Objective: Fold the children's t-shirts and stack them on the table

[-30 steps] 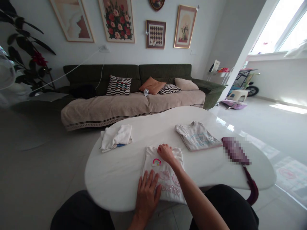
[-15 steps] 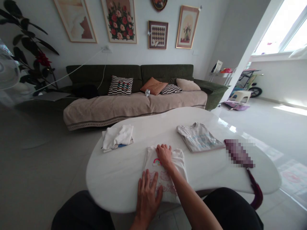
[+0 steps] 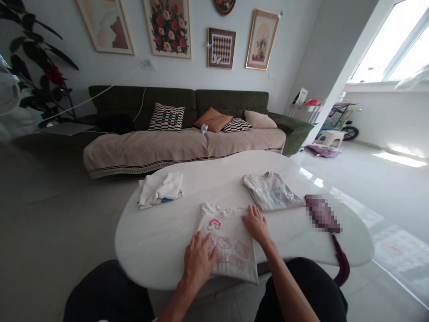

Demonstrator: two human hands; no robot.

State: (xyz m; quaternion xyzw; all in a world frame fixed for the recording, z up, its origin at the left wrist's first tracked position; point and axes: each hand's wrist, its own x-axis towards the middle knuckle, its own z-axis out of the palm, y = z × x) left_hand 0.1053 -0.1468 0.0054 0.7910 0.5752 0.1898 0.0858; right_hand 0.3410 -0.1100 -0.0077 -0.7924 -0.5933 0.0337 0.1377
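A white T-shirt (image 3: 231, 223) with a rainbow patch and pink cartoon print lies folded at the near edge of the white table, its lower hem hanging slightly past the edge. My left hand (image 3: 198, 257) rests on the shirt's left side, fingers stretched out. Flat at the upper right side of the shirt is my right hand (image 3: 257, 225), fingers extended. Behind and to the right lies a folded grey T-shirt (image 3: 273, 191) with a pale blue print. To the far left sits a folded white garment (image 3: 161, 190) with a bit of blue showing.
The white table (image 3: 147, 250) has a rounded edge; my knees are beneath its near side. A purple tasselled item (image 3: 323, 214), partly pixelated, lies at the right. Behind the table stands a green sofa (image 3: 231, 100) with several cushions. A fan (image 3: 8, 91) shows at the far left.
My right hand has moved from the shirt's upper middle to its right side, uncovering the print. The left hand has shifted slightly up and left. The view has shifted a little.
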